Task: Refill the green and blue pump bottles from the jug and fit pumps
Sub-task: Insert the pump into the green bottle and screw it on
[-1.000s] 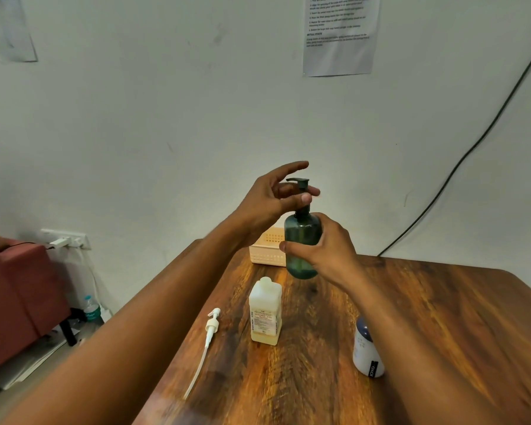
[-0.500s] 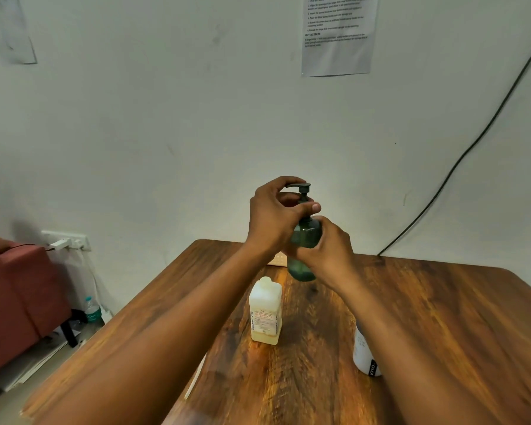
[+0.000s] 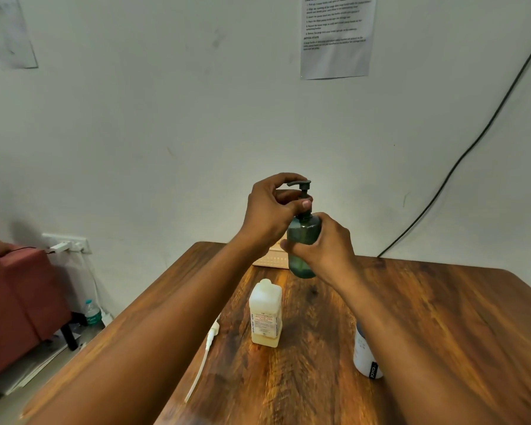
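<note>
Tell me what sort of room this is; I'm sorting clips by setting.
Probably a plain office or workroom set up for recording. A printed instruction sheet is taped to the bare wall, a wooden table stands against it, and a red sofa sits beside a wall socket.

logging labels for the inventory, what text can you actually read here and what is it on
"JOYO": white letters running up a dark band at the foot of the white bottle.
Jug: a label with red vertical print along its left edge and fine lines of text, too blurred to read.
Sheet on the wall: printed lines with bold headings, too small to read.
Green bottle, held in both hands: no text visible.
</note>
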